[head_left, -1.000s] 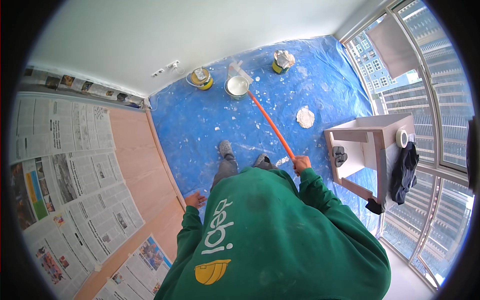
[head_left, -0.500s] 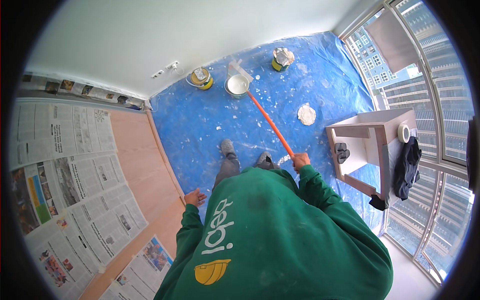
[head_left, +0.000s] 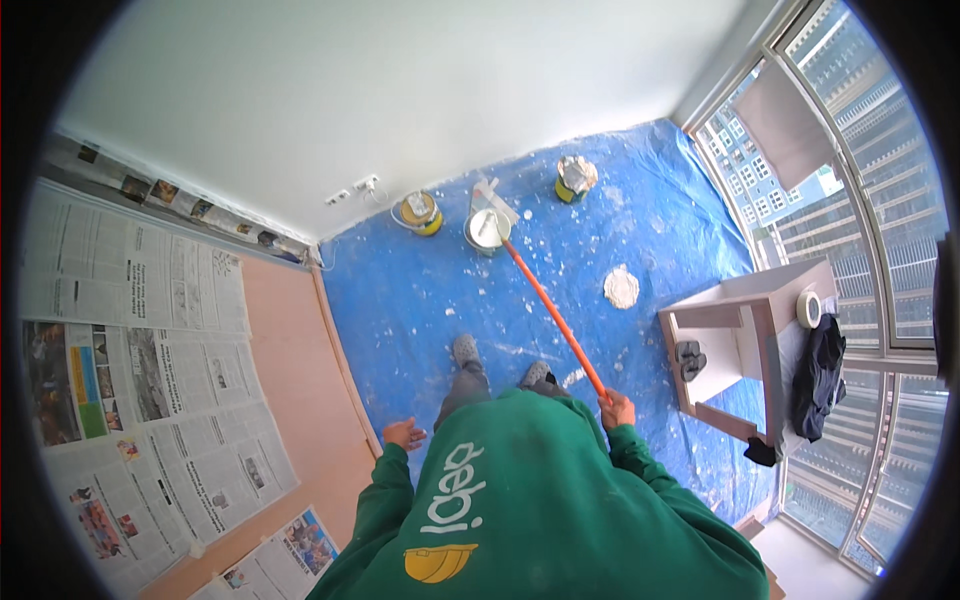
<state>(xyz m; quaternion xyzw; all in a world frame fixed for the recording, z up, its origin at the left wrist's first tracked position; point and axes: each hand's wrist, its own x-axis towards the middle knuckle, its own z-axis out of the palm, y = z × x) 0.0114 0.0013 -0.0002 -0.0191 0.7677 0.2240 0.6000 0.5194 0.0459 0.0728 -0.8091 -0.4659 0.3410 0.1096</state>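
Observation:
My right hand [head_left: 616,409] is closed around the near end of a long orange pole [head_left: 556,320]. From there the pole slants away to the far left and reaches a bucket of white paint [head_left: 485,246]. Inside the bucket, a pale roller-like head [head_left: 487,228] shows against the paint, though its outline is hard to make out. Off to my left side, my left hand [head_left: 404,434] hangs free with its fingers stretched out and nothing in them. White strips, perhaps a tray or a frame [head_left: 492,194], lie just beyond the bucket.
Blue plastic sheeting [head_left: 400,320] covers the floor. Yellow-banded paint tins stand left [head_left: 421,213] and right [head_left: 576,180] of the bucket. A round white lid [head_left: 621,287] lies nearer. On the right is a wooden cabinet [head_left: 715,420] with dark cloth; newspaper [head_left: 180,360] covers boards at left.
The whole scene sits lower in the picture, with more wall showing. A pale head has come into sight within the bucket. My right hand keeps its grip on the pole.

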